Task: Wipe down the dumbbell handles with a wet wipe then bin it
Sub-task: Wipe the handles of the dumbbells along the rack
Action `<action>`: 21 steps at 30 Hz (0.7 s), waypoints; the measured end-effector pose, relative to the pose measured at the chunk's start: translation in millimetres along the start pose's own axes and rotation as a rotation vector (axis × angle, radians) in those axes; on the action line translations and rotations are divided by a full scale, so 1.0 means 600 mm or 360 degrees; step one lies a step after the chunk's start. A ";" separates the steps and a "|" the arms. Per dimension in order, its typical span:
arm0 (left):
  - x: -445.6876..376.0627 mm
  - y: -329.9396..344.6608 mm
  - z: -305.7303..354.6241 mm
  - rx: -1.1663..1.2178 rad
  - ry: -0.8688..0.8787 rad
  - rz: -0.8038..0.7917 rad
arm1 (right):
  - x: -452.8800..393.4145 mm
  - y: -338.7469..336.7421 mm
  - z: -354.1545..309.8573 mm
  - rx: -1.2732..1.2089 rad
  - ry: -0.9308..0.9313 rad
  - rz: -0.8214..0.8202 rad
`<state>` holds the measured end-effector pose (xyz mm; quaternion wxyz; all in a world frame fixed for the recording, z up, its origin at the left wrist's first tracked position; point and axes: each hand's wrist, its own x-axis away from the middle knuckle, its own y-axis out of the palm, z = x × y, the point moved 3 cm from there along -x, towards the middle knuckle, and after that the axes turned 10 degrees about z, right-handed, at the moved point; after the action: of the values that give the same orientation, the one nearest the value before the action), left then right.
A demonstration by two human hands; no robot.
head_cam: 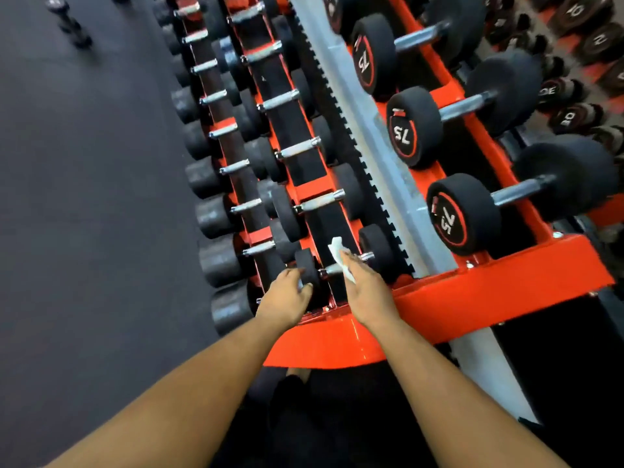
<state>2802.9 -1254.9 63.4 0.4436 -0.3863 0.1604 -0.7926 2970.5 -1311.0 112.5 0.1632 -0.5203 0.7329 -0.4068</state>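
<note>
Head cam: your right hand (363, 287) pinches the wet wipe (339, 256) onto the nearest dumbbell's handle (332, 268), mid-wipe, while your left hand (287, 295) cups its end (308, 268). Next you'll probably want the neighbouring handle (320, 200).

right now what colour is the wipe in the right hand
White. The wet wipe under the right hand shows best in the head view.

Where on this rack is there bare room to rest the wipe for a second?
Free: the orange end rail right of the right hand, and the black tray strip under the middle row's handles. Crowded: the near dumbbell, where the wipe and left hand work.
</note>
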 end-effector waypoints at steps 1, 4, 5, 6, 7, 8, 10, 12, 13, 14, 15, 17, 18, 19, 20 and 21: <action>-0.021 0.015 -0.005 0.0019 -0.0020 0.0026 | -0.027 0.020 0.014 0.0116 -0.0094 -0.0078; -0.088 0.062 -0.022 0.0081 -0.0073 0.0154 | -0.101 0.083 0.057 0.0651 -0.0383 -0.0356; -0.099 0.061 -0.017 0.0115 -0.0092 0.0213 | -0.113 0.092 0.058 0.0826 -0.0439 -0.0443; -0.120 0.074 -0.023 0.0159 -0.0131 0.0261 | -0.127 0.115 0.073 0.0976 -0.0461 -0.0559; -0.138 0.082 -0.023 0.0209 -0.0175 0.0292 | -0.136 0.131 0.080 0.1100 -0.0446 -0.0662; -0.161 0.098 -0.029 0.0268 -0.0230 0.0304 | -0.146 0.155 0.096 0.1210 -0.0427 -0.0768; -0.195 0.117 -0.034 0.0407 -0.0406 0.0269 | -0.152 0.187 0.116 0.1391 -0.0384 -0.0937; -0.220 0.137 -0.042 0.0538 -0.0554 0.0300 | -0.159 0.216 0.132 0.1499 -0.0393 -0.1015; -0.229 0.146 -0.044 0.0565 -0.0594 0.0348 | -0.166 0.226 0.136 0.1522 -0.0424 -0.1022; -0.230 0.149 -0.043 0.0576 -0.0636 0.0414 | -0.172 0.229 0.134 0.1533 -0.0470 -0.1045; -0.230 0.148 -0.041 0.0580 -0.0673 0.0463 | -0.181 0.230 0.132 0.1526 -0.0496 -0.1075; -0.230 0.151 -0.045 0.0577 -0.0700 0.0520 | -0.211 0.230 0.126 0.1426 -0.0392 -0.1146; -0.230 0.156 -0.047 0.0585 -0.0697 0.0528 | -0.226 0.229 0.125 0.1411 -0.0305 -0.1208; -0.229 0.157 -0.046 0.0585 -0.0684 0.0538 | -0.236 0.227 0.120 0.1416 -0.0256 -0.1257; -0.229 0.156 -0.045 0.0588 -0.0671 0.0552 | -0.239 0.230 0.115 0.1440 -0.0239 -0.1289; -0.230 0.157 -0.046 0.0588 -0.0675 0.0555 | -0.237 0.236 0.112 0.1462 -0.0233 -0.1277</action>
<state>2879.1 -1195.2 -75.4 0.6587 -0.4226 -0.0182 -0.6222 2983.5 -1194.4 -63.8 0.2547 -0.6588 0.2165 -0.6740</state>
